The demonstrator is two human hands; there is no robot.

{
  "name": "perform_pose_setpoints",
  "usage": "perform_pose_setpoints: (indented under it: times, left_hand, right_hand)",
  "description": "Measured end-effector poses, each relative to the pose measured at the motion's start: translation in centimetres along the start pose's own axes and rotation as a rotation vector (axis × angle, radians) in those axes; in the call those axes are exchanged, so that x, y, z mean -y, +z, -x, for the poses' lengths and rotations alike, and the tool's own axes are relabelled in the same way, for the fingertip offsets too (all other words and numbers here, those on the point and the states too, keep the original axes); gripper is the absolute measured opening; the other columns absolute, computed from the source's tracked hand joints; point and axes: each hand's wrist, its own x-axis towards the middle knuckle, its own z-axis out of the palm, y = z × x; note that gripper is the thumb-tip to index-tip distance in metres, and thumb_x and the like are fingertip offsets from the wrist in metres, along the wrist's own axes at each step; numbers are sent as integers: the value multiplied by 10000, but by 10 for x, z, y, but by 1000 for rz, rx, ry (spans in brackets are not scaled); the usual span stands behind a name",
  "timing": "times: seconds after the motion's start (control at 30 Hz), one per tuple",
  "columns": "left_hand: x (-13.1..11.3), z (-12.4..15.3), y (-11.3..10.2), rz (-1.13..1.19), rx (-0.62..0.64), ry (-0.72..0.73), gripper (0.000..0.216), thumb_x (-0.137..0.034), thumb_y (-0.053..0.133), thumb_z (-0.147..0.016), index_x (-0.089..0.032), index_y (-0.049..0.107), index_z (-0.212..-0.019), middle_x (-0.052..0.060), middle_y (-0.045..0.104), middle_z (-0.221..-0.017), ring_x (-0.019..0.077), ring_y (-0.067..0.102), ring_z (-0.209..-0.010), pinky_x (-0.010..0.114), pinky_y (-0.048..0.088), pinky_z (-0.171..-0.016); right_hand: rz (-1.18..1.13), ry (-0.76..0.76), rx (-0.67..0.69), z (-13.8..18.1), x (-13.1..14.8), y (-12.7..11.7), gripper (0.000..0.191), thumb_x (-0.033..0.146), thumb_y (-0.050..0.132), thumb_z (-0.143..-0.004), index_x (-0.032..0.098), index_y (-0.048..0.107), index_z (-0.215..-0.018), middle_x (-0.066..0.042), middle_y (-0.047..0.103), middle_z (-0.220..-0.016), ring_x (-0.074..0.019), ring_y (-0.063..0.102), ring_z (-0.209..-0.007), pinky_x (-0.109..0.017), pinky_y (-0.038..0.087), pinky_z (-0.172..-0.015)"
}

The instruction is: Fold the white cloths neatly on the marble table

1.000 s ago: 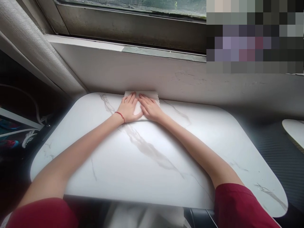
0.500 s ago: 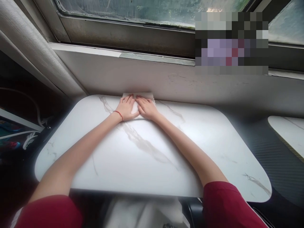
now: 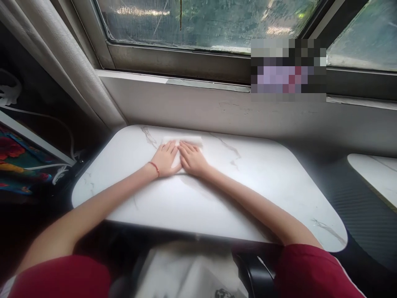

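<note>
Both hands lie flat on a white paper towel (image 3: 194, 140), pressing it against the white marble-patterned tabletop (image 3: 149, 207). My left hand (image 3: 166, 159) has its fingers stretched out and pointing away from me; a red string bracelet circles that wrist. Close beside it, my right hand (image 3: 192, 158) is also laid flat, its fingers angled toward the left. The thumbs and inner fingertips meet or nearly meet. The towel's far edge shows past the fingertips, while most of its middle is covered by the hands.
Behind the table's far edge rises a pale wall (image 3: 198, 103) under a window (image 3: 201, 29). A curtain (image 3: 71, 62) hangs at the left, above a white bar and cables. Another marble-patterned top (image 3: 378, 171) stands at the right. A whitish bag (image 3: 189, 273) is below the near edge.
My two hands and the paper towel have slid from the table's far edge toward me. The view has also shifted, showing more window and more of the left side.
</note>
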Motion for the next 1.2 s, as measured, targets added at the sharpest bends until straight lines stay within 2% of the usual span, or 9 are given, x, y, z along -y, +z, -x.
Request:
perform_pose_setpoints:
  times: [0.17, 0.27, 0.43, 0.57, 0.67, 0.77, 1.0, 1.2]
  left_hand:
    - [-24, 83, -11, 6, -41, 21, 760, -507, 385, -940, 34, 454, -1470, 260, 349, -1611, 375, 292, -1531, 514, 290, -1221]
    - [-29, 125, -18, -10, -54, -25, 733, -484, 388, -940, 26, 470, -1461, 257, 333, -1616, 373, 310, -1525, 526, 321, -1214]
    - [-15, 172, -22, -38, -27, -155, 748, -493, 426, -892, -68, 440, -1507, 218, 326, -1626, 343, 330, -1521, 535, 369, -1195]
    - [6, 190, -23, -45, -11, -239, 773, -444, 444, -869, -95, 359, -1554, 196, 336, -1628, 328, 330, -1523, 537, 355, -1210]
    - [24, 188, -21, -61, 4, -268, 759, -435, 425, -879, -70, 368, -1541, 208, 318, -1635, 330, 325, -1526, 529, 339, -1217]
    - [46, 171, -18, -58, 24, -277, 716, -435, 354, -922, -58, 379, -1530, 201, 304, -1646, 306, 301, -1539, 510, 308, -1232]
    - [98, 104, -7, 11, 98, -282, 707, -378, 278, -955, 19, 320, -1539, 215, 242, -1668, 287, 221, -1567, 505, 236, -1254]
    - [137, 51, 8, 86, 58, -278, 667, -354, 284, -968, -31, 306, -1552, 188, 245, -1677, 253, 223, -1567, 464, 178, -1264]
  right_hand:
    - [-45, -84, -59, 50, 64, -6, 548, 272, 317, -1023, -14, 511, -1447, -229, 469, -1546, -329, 423, -1448, -488, 379, -1136]
    - [-80, -147, -71, 62, 98, -7, 559, 273, 308, -1023, -42, 517, -1435, -240, 473, -1538, -348, 424, -1446, -495, 384, -1146]
    - [-153, -237, -43, 46, 136, 2, 565, 305, 351, -1009, -14, 533, -1438, -242, 466, -1542, -347, 413, -1461, -495, 399, -1150]
    - [-200, -292, -25, 20, 155, 15, 562, 297, 384, -997, -30, 537, -1428, -266, 475, -1526, -375, 437, -1440, -515, 406, -1130]
    - [-197, -314, -30, -1, 159, 25, 555, 288, 373, -998, -38, 540, -1414, -273, 480, -1519, -394, 452, -1420, -534, 409, -1110]
    - [-179, -293, -34, -23, 152, 34, 545, 293, 373, -998, -16, 540, -1415, -268, 483, -1519, -380, 454, -1420, -526, 415, -1097]
    - [-131, -185, 1, -79, 115, 51, 546, 269, 372, -1000, -34, 495, -1437, -262, 450, -1546, -348, 426, -1444, -503, 373, -1132]
    - [-79, -66, 16, -122, 88, 65, 542, 243, 359, -1001, -15, 471, -1464, -232, 419, -1579, -316, 376, -1486, -479, 309, -1180]
